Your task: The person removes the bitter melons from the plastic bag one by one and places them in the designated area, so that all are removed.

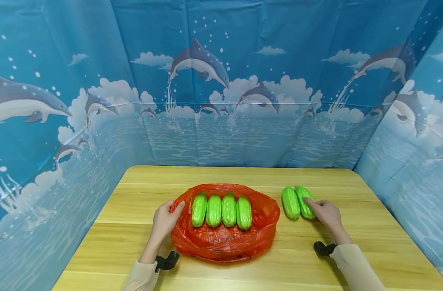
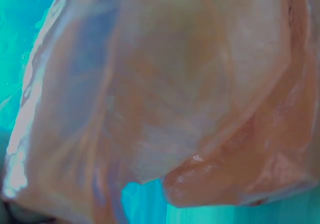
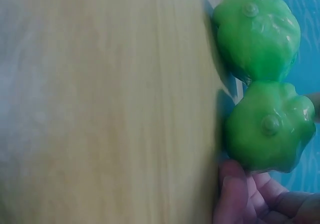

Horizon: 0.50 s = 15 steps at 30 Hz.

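Your right hand (image 1: 327,214) grips a bright green, ribbed, glossy vegetable-shaped piece (image 1: 305,209) at the right of the head frame, with the thumb across its upper surface; you cannot tell there whether it is clear of the pale yellow wood-grain table (image 1: 309,258). Its long axis runs steeply from upper left to lower right, its narrower end pointing to the top of the frame. A matching green piece (image 1: 290,203) lies against its left side, nearly parallel. Your left hand (image 1: 165,220) pinches the left edge of a thin, crumpled red plastic bag (image 1: 225,250) at the lower centre. In the bag, a row of four more such green pieces (image 1: 214,211) stands side by side, long axes close to upright in the frame. Your right wrist view adds what the head view hides: the end faces of the loose pair, each with a small round nub, and your fingers (image 3: 232,196) under the lower one. Your left wrist view shows mostly blurred, see-through red film, with no green piece distinguishable.
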Available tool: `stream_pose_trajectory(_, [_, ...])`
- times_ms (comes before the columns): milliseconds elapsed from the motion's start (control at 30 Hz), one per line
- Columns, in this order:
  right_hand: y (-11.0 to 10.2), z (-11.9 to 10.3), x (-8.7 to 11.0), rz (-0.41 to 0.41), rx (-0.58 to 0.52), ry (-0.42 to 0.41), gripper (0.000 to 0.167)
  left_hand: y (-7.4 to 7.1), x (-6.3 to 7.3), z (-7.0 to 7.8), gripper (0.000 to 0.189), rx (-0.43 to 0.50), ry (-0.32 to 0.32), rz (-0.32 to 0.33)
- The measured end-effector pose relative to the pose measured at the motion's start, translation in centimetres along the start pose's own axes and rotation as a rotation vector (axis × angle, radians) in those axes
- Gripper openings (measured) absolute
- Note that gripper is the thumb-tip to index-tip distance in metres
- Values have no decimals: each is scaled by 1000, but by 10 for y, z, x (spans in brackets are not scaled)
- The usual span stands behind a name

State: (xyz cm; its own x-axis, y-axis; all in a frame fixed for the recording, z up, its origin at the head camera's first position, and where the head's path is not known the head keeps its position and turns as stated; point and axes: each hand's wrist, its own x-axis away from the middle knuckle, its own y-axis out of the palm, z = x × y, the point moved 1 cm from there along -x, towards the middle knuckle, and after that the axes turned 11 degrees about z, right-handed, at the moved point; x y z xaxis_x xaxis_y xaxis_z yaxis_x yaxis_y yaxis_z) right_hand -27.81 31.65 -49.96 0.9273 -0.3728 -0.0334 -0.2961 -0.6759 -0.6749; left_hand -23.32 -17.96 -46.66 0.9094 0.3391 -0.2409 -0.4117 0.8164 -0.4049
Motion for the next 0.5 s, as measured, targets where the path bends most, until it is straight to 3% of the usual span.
stream_pose_trajectory(500, [-3,0,0,-49,-17,-7,81,0,1,1,31,5,10,-7])
